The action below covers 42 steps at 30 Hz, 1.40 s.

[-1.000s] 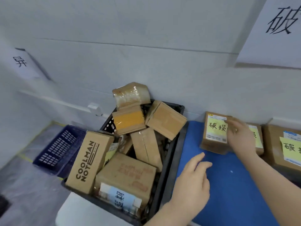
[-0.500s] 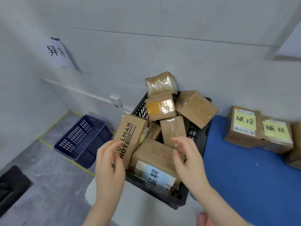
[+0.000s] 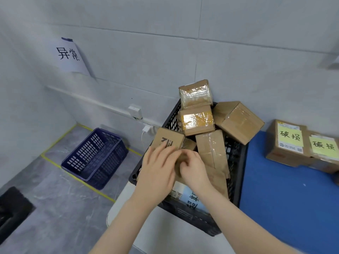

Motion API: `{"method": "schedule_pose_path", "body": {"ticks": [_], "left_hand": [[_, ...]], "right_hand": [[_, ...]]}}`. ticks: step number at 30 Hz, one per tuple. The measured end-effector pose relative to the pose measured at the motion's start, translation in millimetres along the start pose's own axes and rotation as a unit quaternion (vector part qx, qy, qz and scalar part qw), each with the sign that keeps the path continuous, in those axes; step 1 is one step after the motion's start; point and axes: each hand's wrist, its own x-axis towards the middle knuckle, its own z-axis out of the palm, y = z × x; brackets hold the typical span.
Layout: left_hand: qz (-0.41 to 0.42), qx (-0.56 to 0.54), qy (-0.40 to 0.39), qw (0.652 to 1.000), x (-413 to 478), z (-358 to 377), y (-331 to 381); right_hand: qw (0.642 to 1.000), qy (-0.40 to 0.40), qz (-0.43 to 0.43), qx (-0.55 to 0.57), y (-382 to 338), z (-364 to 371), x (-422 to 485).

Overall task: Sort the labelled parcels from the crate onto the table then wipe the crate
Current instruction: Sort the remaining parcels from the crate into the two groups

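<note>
Left hand point(image 3: 157, 171): fingers extended and laid flat against the printed face of the tall box; motion blur hides whether the thumb wraps its edge.
Right hand point(image 3: 192, 168): fingers curled at the right edge of the same box, just beside the left hand; whether they grip it cannot be told through the blur.
Tall box point(image 3: 169, 142): brown cardboard with black print, standing tilted at the left side of the crate, its upper part clear of both hands.
Crate point(image 3: 236, 173): black, perforated walls, set at the left end of the table and filled above its rim with parcels.
Flat parcel point(image 3: 211, 149): taped brown box lying lengthwise in the crate, just right of the hands.
Yellow-taped parcel point(image 3: 197, 120): resting on the pile behind the tall box.
Film-wrapped parcel point(image 3: 196, 94): topmost of the pile, leaning against the wall.
Tilted parcel point(image 3: 238, 121): overhanging the crate's right rim.
Blue-labelled parcel point(image 3: 192, 197): at the near end of the crate, under the forearms; its label is partly hidden.
Table point(image 3: 286, 198): blue surface to the right of the crate.
Sorted parcels: two boxes with yellow handwritten labels, one point(image 3: 286, 140) touching the other point(image 3: 324, 151), at the back of the table by the wall.
Blue basket point(image 3: 95, 156): on the grey floor to the left, well apart from the crate.
Paper sign point(image 3: 70, 55): handwritten, fixed to the wall above the basket.
</note>
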Motion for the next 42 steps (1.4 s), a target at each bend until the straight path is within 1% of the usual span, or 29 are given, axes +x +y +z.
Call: {"method": "schedule_pose_path", "body": {"ticks": [2,4,6,10,14,19,23,27,30,32,37,39,42], "left_hand": [[0.021,0.077,-0.053,0.995,10.1,8.3,-1.9],[-0.009,0.121,-0.097,0.988,14.7,14.4,-14.0],[-0.039,0.129,-0.125,0.983,16.2,15.6,-27.2],[-0.027,0.103,-0.143,0.984,19.0,13.2,-33.5],[-0.039,0.092,-0.138,0.985,22.5,15.3,-27.0],[-0.044,0.077,-0.124,0.988,24.7,14.8,-27.4],[-0.047,0.082,-0.112,0.989,25.8,16.3,-30.2],[-0.04,0.07,-0.081,0.993,29.0,14.3,-33.2],[-0.033,0.071,-0.067,0.995,33.2,13.4,-33.3],[-0.031,0.076,-0.072,0.994,34.9,13.2,-32.5],[-0.019,0.102,-0.089,0.991,31.6,13.2,-31.0],[-0.016,0.099,-0.074,0.992,30.7,11.0,-32.1],[-0.015,0.08,-0.028,0.996,30.1,3.2,-33.3]], "right_hand": [[1.0,-0.007,0.022,0.022,3.6,2.0,11.2],[0.998,-0.023,0.029,0.051,6.1,2.1,17.1],[0.996,-0.032,0.021,0.083,8.6,0.9,19.6],[0.994,-0.011,-0.002,0.108,13.4,-3.6,25.4],[0.996,-0.003,0.014,0.084,19.4,-2.5,40.1],[0.991,-0.031,0.025,0.129,21.2,2.0,53.3],[0.988,-0.05,0.036,0.141,17.6,6.1,57.5],[0.996,-0.014,0.029,0.087,22.3,14.4,59.8],[0.993,-0.037,0.066,0.088,19.4,14.3,62.6],[0.99,-0.04,0.087,0.106,17.7,13.3,65.3],[0.97,-0.034,0.099,0.219,13.2,10.4,62.9],[0.965,-0.019,0.09,0.248,11.9,10.9,60.4],[0.957,0.012,0.069,0.28,9.4,13.5,56.0]]}}
